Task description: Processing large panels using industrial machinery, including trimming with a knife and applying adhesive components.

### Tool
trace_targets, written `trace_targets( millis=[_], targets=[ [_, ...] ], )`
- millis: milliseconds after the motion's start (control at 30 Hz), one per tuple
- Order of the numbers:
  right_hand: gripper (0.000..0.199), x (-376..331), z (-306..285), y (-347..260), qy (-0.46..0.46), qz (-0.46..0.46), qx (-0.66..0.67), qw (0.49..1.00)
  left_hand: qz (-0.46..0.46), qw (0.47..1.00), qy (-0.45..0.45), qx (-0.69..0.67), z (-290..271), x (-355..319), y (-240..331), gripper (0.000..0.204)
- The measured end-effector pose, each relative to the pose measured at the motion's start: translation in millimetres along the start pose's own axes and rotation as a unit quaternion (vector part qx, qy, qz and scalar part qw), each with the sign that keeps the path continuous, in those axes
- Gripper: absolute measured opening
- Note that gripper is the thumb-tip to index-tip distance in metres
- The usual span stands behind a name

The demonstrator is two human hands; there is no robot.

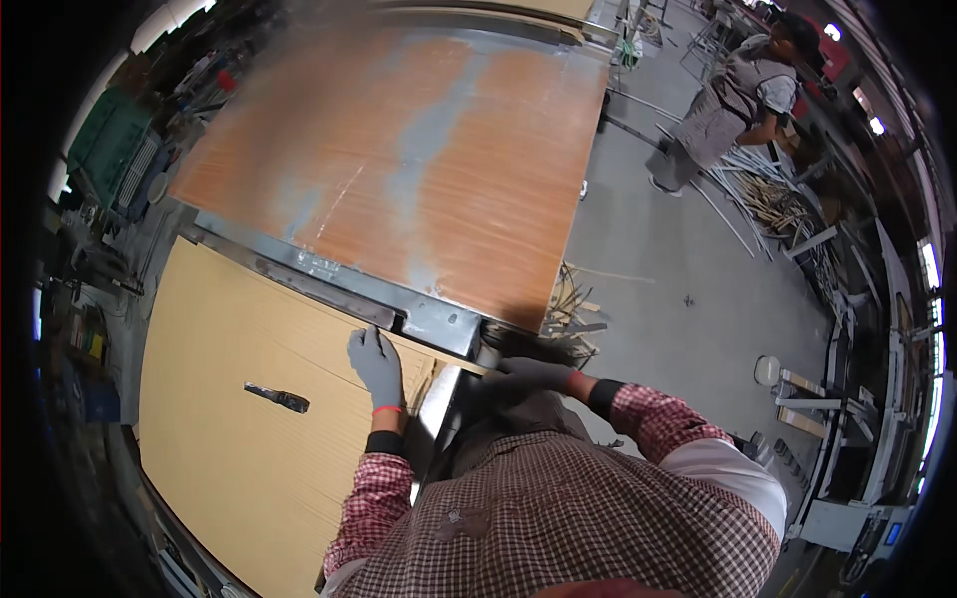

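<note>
A narrow tan wooden strip (461,366) lies along the far edge of a stack of large yellowish boards (239,349), its right end reaching past the stack's corner. My left hand (376,367), in a grey glove, is closed at the strip near that edge, its fingertips pointing away from me. At the strip's right end my right hand (533,375), in a darker-looking grey glove, has its fingers wrapped round it; part of the grip is in shadow. A black-handled tool (277,397) rests on the boards to the left of my left hand.
Beyond the stack stands a machine table with a metal edge (439,324), bearing a big orange-brown panel (488,169). Offcuts (573,314) litter the floor at its right corner. A co-worker (733,105) stands at the far right beside a pile of strips (768,199).
</note>
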State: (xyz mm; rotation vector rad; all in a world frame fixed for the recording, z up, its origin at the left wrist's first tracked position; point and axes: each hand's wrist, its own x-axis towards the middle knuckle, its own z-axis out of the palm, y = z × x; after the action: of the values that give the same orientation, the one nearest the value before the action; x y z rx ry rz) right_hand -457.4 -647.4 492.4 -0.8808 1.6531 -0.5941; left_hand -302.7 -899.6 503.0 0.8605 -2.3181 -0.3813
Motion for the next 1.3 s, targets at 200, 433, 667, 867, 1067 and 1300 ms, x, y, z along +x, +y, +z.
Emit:
trace_targets(
  millis=[200,433,667,867,1067,1300],
  targets=[
    [0.053,43,14,15,-0.013,0.045,0.166,0.985,0.02,1.0,0.011,0.018,1,2,5,0.021],
    [0.019,4,7,0,-0.07,-0.029,0.271,0.959,0.004,0.999,0.014,-0.033,-6,-8,11,0.024],
    [0.044,-111,-17,47,-0.101,0.105,-0.042,0.988,-0.327,0.873,-0.078,-0.354,13,-153,89,0.015],
    [0.065,-268,-11,285,0.014,0.016,-0.044,0.999,-0.477,0.547,-0.106,-0.68,69,-115,217,0.04],
    [0.058,-464,-8,346,0.018,0.105,-0.098,0.989,-0.492,0.639,0.103,-0.583,126,-161,183,0.025],
    [0.07,-672,40,496,0.042,0.242,-0.204,0.948,-0.451,0.655,0.04,-0.606,133,-179,253,0.038]
  ],
)
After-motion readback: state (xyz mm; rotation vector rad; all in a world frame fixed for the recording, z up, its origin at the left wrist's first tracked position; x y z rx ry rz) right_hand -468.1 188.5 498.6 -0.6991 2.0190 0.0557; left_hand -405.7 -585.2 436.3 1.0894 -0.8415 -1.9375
